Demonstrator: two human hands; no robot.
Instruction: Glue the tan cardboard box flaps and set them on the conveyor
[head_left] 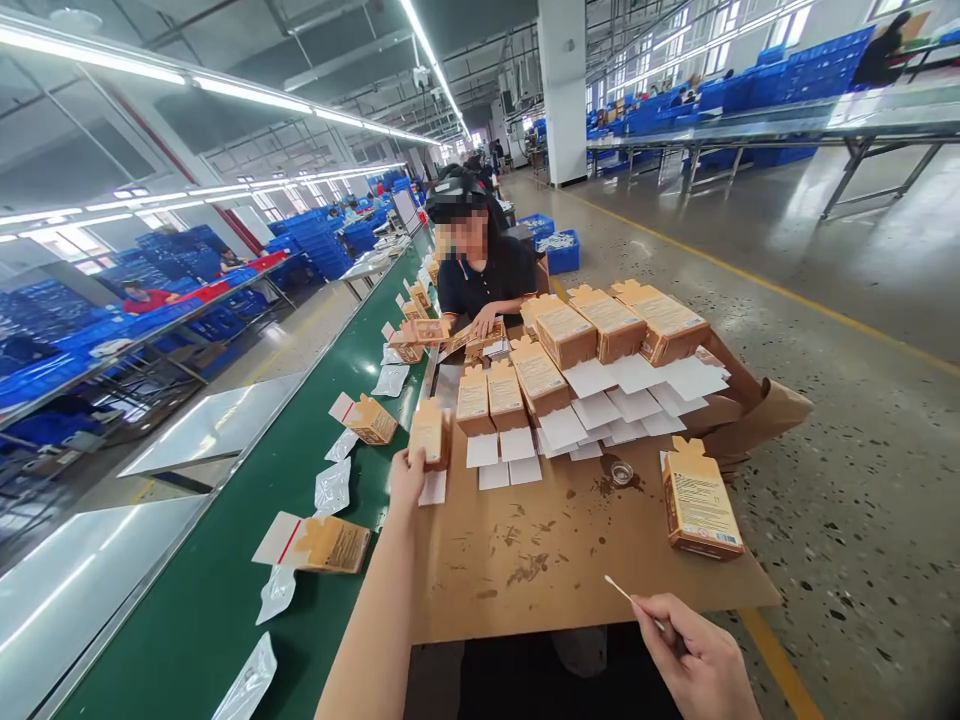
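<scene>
My left hand (407,478) grips a small tan carton (428,436) at the left edge of the cardboard-covered table (517,590); its top flap stands up and a white flap hangs at its lower end. Between the thumb and fingers of my right hand (694,650) is a cotton swab (618,587), its white tip pointing up and left over the table's front part. A single upright carton (701,500) stands at the right, beyond my right hand. Stacked cartons (540,385) with white flaps fill the table's far side. A small clear dish (621,473) sits amid wet spots.
Along the left runs a green conveyor belt (187,570) carrying open cartons (337,543) and silvery pouches (332,487). Across the table, a co-worker (487,265) handles cartons. Brown paper (757,410) juts out at the right, and blue bins (562,251) stand on the floor behind.
</scene>
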